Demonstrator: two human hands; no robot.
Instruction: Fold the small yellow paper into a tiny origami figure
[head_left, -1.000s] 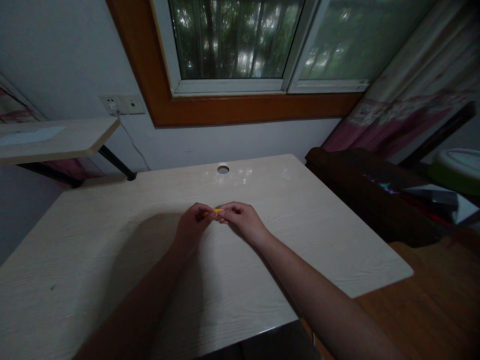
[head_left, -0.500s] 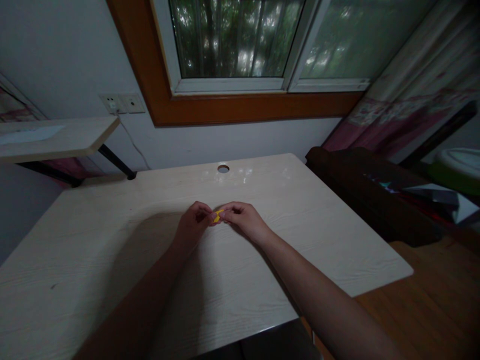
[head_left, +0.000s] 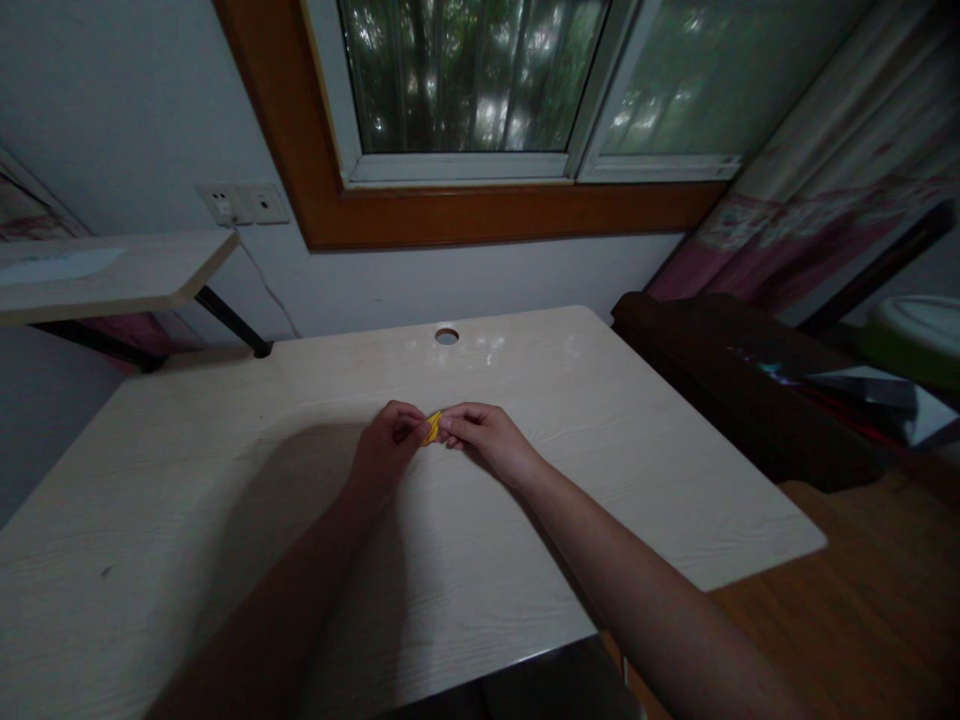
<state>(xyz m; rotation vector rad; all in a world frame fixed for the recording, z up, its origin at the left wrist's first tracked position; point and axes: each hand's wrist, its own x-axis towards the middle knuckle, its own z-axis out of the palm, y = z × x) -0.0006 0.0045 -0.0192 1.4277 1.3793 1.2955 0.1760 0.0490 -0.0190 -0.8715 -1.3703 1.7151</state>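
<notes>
A small yellow piece point(head_left: 433, 428) with dark lines on it, perhaps folded, is held between both hands over the middle of the desk point(head_left: 510, 560). Its exact kind is too small to make out. My left hand point(head_left: 389, 443) pinches its left side between thumb and fingers. From the other side, my right hand point(head_left: 484, 435) has thumb and fingertips closed on its right edge. The fingertips hide part of the piece.
A round cable hole point(head_left: 447, 337) lies near the desk's back edge. At the left stands a raised shelf point(head_left: 150, 285) on black legs. Behind are a window point(head_left: 480, 90) and wall sockets point(head_left: 244, 205); dark wooden furniture point(head_left: 720, 380) borders the right side.
The yellow piece has turned to a more upright slant and shows dark lines. My right fingers have shifted slightly on it; my left hand stays nearly still.
</notes>
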